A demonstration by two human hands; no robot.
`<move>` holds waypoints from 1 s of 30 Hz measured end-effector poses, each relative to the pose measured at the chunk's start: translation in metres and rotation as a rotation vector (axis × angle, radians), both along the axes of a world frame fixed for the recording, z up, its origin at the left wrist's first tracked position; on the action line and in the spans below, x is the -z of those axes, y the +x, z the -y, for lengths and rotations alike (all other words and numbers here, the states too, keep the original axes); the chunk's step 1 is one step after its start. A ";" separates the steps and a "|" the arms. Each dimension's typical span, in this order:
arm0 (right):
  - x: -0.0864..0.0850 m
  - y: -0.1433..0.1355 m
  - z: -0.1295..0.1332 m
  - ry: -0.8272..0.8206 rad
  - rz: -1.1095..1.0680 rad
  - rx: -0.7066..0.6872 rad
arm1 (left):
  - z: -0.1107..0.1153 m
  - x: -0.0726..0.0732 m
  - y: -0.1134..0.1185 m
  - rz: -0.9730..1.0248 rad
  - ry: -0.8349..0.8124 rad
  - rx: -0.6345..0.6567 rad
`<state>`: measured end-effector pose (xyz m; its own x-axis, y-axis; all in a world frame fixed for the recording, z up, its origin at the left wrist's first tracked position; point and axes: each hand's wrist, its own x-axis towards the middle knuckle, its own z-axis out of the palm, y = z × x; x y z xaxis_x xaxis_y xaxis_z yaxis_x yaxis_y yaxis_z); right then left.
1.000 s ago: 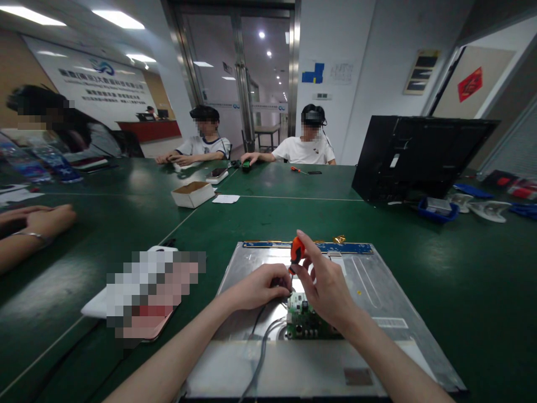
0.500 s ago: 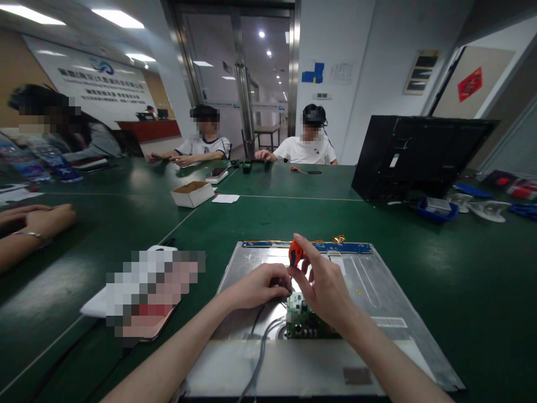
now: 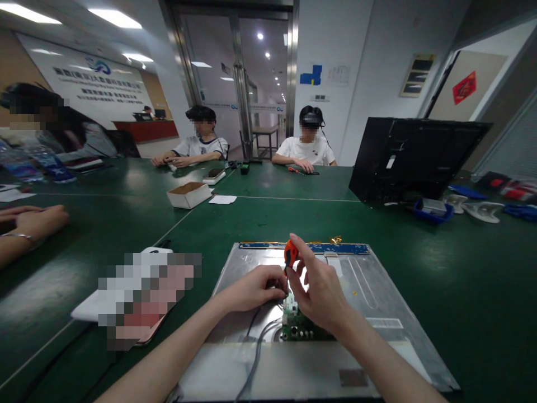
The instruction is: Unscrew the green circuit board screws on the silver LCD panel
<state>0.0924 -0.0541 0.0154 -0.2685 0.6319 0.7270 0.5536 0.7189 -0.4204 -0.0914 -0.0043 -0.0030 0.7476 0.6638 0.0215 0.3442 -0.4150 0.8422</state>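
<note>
My right hand (image 3: pixel 321 288) grips an orange-and-black screwdriver (image 3: pixel 290 254), held upright with its tip down at the upper left corner of a green circuit board (image 3: pixel 300 324). Close beside the tip, my left hand (image 3: pixel 266 288) has its fingers pinched together; whatever they hold is hidden. The board lies on a silver metal panel (image 3: pixel 377 296) with a blue strip (image 3: pixel 348 248) along its far edge. Grey cables (image 3: pixel 257 358) run from near the board toward me over the panel.
Phones (image 3: pixel 157 302), partly blurred out, lie left of the panel. Farther off are an open white box (image 3: pixel 188 196), a black monitor casing (image 3: pixel 415 159) and a blue tray (image 3: pixel 432 211). Two people sit across the table; another person and a further pair of hands are at left.
The view has shifted slightly. My hands and the screwdriver keep nearly the same place over the board. The person across at right has moved a hand to the small items in front.
</note>
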 end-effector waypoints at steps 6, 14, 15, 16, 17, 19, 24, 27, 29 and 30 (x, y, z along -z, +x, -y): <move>0.002 -0.001 -0.001 0.035 -0.009 0.026 | 0.000 -0.002 0.001 0.010 -0.021 0.007; 0.001 0.000 -0.002 0.055 -0.013 0.051 | 0.001 -0.003 0.001 0.017 0.046 -0.009; 0.001 0.000 -0.001 0.055 -0.017 0.052 | 0.001 -0.003 0.001 0.022 0.044 -0.008; 0.000 0.000 -0.001 0.052 -0.020 0.050 | 0.001 -0.004 0.001 0.028 0.041 -0.006; 0.000 0.000 -0.001 0.045 -0.022 0.045 | 0.001 -0.004 0.001 0.033 0.035 -0.003; -0.001 0.000 0.000 0.018 -0.025 0.031 | 0.001 -0.004 0.002 0.040 0.017 0.001; -0.001 0.000 0.001 -0.058 -0.043 0.010 | 0.001 -0.002 0.001 0.041 0.010 0.012; 0.000 0.000 0.001 -0.057 -0.056 0.012 | 0.000 0.000 0.000 0.019 0.011 0.012; 0.002 -0.001 0.000 -0.041 -0.057 0.013 | 0.000 0.002 -0.001 0.006 0.012 0.011; 0.003 -0.001 0.000 -0.029 -0.056 0.013 | -0.001 0.003 -0.001 0.002 0.014 0.010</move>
